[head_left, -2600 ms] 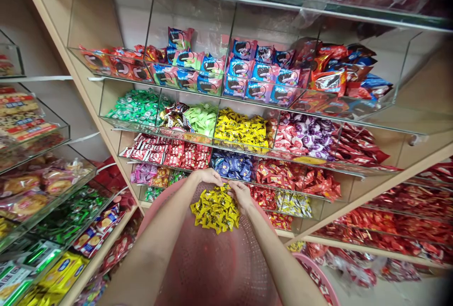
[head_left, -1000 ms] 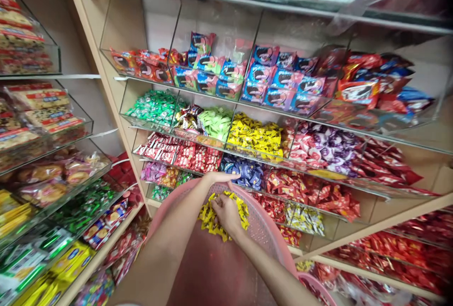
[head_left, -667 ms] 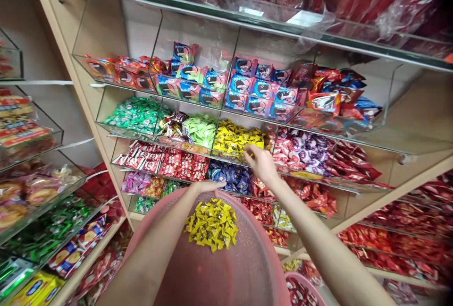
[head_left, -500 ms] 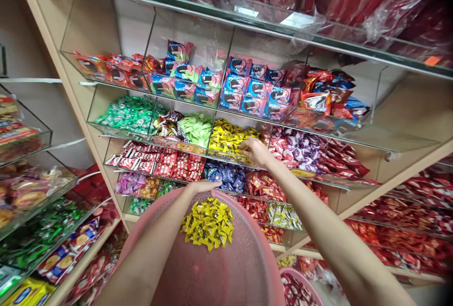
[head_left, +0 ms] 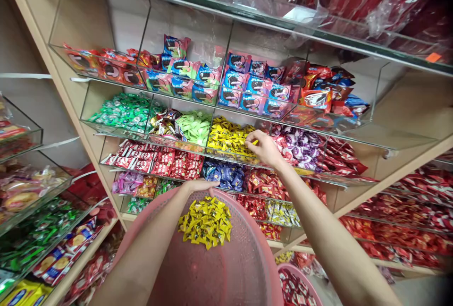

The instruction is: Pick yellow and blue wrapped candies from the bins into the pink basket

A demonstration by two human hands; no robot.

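Note:
A pink plastic basket (head_left: 244, 268) is held tilted in front of me, with a pile of yellow wrapped candies (head_left: 205, 223) lying near its far rim. My left hand (head_left: 200, 186) grips that far rim, fingers curled over it. My right hand (head_left: 264, 148) is stretched up into the clear shelf bin of yellow candies (head_left: 228, 138), fingertips pinched on one or two yellow wrappers at the bin's right end.
Clear acrylic bins hold green candies (head_left: 123, 112), purple and pink candies (head_left: 300, 145), blue candies (head_left: 224, 174) and red wafer packs (head_left: 155, 162). Cookie packs (head_left: 244, 86) fill the row above. More shelves stand at the left. A second pink basket (head_left: 297, 287) sits low right.
My right hand left the candy pile in the basket and rose to the yellow candy bin on the shelf. The left hand stayed on the basket rim.

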